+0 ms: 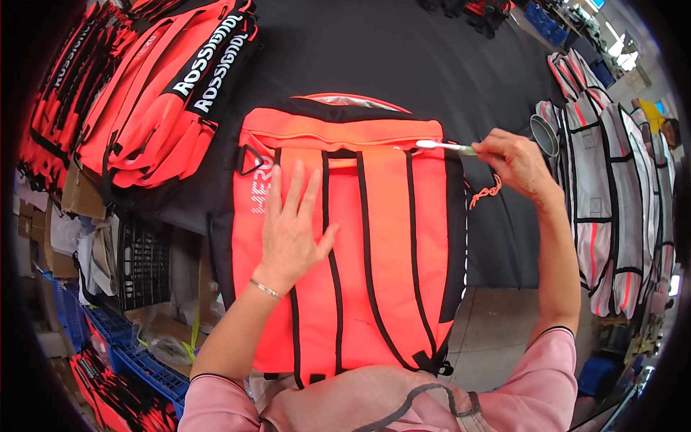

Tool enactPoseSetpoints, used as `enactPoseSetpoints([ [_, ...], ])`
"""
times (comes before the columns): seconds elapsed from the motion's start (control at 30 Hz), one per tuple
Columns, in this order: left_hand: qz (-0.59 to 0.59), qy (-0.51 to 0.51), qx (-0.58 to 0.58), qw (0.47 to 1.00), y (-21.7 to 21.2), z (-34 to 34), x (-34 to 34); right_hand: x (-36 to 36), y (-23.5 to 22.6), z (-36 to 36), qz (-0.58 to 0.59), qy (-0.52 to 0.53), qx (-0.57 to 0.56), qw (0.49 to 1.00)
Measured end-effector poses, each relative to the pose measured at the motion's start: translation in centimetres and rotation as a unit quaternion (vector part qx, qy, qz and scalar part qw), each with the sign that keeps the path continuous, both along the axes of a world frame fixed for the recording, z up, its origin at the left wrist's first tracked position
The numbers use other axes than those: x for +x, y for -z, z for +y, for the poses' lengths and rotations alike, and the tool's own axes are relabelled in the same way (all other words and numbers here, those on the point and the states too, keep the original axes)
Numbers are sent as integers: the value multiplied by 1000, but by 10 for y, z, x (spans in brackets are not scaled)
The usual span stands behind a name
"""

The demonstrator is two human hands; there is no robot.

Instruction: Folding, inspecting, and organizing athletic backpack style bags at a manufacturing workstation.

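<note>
A bright red-orange backpack [389, 237] with black trim lies in front of me, its two shoulder straps facing up. Its lower end rests against my body, and the upper end lies on the black-covered table. My left hand [291, 223] is laid flat on the left strap, fingers spread. In my right hand [515, 162] is a toothbrush [450, 147] with a white head and a greenish handle. The brush head touches the pack's upper right corner, by the end of the top seam. An orange cord [486, 191] hangs beside the pack's right side, below my right hand.
Stacked red bags [155, 101] stand at the far left of the black table [345, 50]. Grey-and-white bags [597, 180] are piled on the right, beside a round metal rim [544, 135]. Blue crates [151, 371] and a black crate [144, 263] sit lower left.
</note>
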State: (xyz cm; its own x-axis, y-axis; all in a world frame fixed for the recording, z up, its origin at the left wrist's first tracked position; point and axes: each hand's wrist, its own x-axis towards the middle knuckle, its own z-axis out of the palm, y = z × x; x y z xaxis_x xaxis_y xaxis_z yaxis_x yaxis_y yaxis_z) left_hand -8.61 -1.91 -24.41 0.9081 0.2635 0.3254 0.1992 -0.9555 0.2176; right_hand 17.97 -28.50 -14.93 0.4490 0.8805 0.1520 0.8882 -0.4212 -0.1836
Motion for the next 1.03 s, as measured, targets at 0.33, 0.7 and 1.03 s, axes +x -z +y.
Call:
enactPoseSetpoints([
  [0.33, 14, 19, -83, 996, 15, -8, -24, -49, 11, 101, 166, -59, 176, 969],
  [0.7, 11, 12, -94, 995, 17, -8, -23, -53, 57, 170, 66, -172, 68, 981],
  [1.03, 9, 7, -100, 995, 17, -9, -24, -28, 39, 126, 48, -123, -21, 991],
])
